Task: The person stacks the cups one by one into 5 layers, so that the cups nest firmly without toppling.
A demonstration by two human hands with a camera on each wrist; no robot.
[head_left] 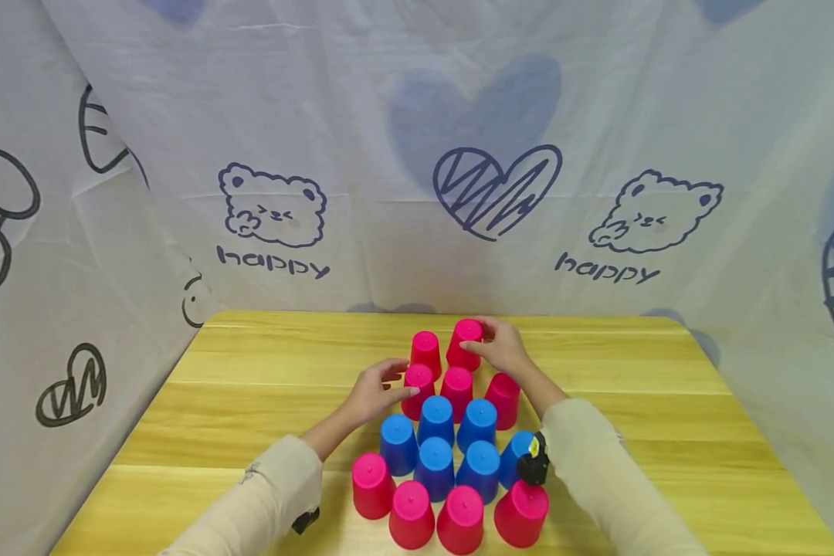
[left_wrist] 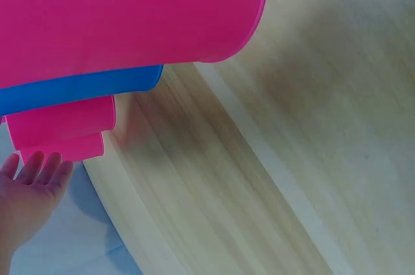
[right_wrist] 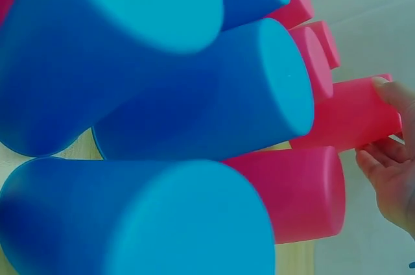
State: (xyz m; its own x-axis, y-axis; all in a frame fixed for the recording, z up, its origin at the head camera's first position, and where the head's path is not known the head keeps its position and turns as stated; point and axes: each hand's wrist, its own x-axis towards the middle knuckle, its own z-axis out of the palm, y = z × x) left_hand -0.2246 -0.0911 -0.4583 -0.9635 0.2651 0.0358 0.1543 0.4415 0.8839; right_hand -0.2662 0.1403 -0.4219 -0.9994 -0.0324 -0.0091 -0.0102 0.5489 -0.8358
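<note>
Several pink and blue plastic cups stand upside down in rows. At the far right of the group, my right hand [head_left: 506, 349] grips a pink cup [head_left: 462, 354] between thumb and fingers. The right wrist view shows the thumb on one side of that cup [right_wrist: 353, 113] and the fingers on the other. My left hand [head_left: 375, 392] is beside another pink cup [head_left: 418, 394], its thumb tip overlapping it. In the left wrist view the left hand's fingers [left_wrist: 48, 168] are loosely extended next to the pink cups. A far pink cup [head_left: 425, 354] stands between the hands.
Blue cups [head_left: 435, 463] fill the middle of the group, with pink cups [head_left: 411, 513] in front. They stand on a wooden table [head_left: 667, 432]. A white printed cloth [head_left: 375, 232] hangs behind it and at the sides.
</note>
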